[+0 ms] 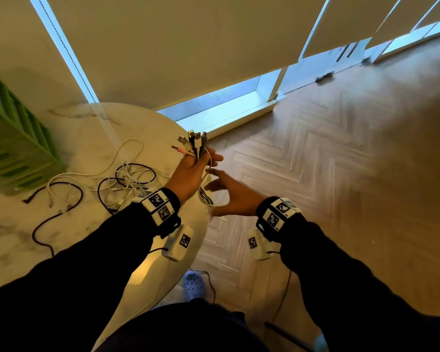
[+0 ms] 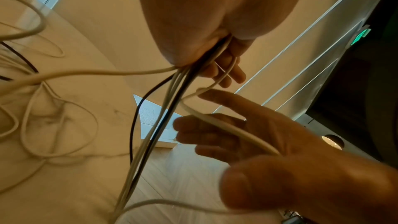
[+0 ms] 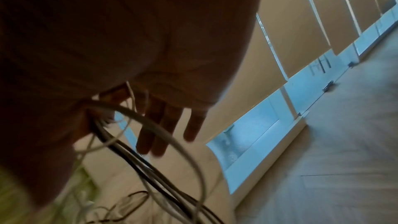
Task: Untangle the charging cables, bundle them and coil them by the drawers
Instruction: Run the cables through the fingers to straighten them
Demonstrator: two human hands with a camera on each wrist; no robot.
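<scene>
My left hand (image 1: 194, 167) is raised over the table's right edge and grips a bundle of charging cables (image 1: 194, 144), plugs pointing up. The white and black cords (image 2: 150, 134) hang below the fist (image 2: 193, 28). Just right of it, my right hand (image 1: 225, 191) has straight, spread fingers (image 2: 215, 132). One white cable (image 2: 226, 128) loops from the bundle and lies across those fingers. In the right wrist view the same cords (image 3: 155, 163) sweep past my extended fingers (image 3: 163, 125). Green drawers (image 1: 13, 143) stand at the table's far left.
A loose tangle of white and black cables (image 1: 127, 182) lies mid-table on the round marble table (image 1: 92, 123). A black cable (image 1: 59, 209) snakes toward the near edge. Herringbone wood floor (image 1: 341, 161) is to the right, with window blinds behind.
</scene>
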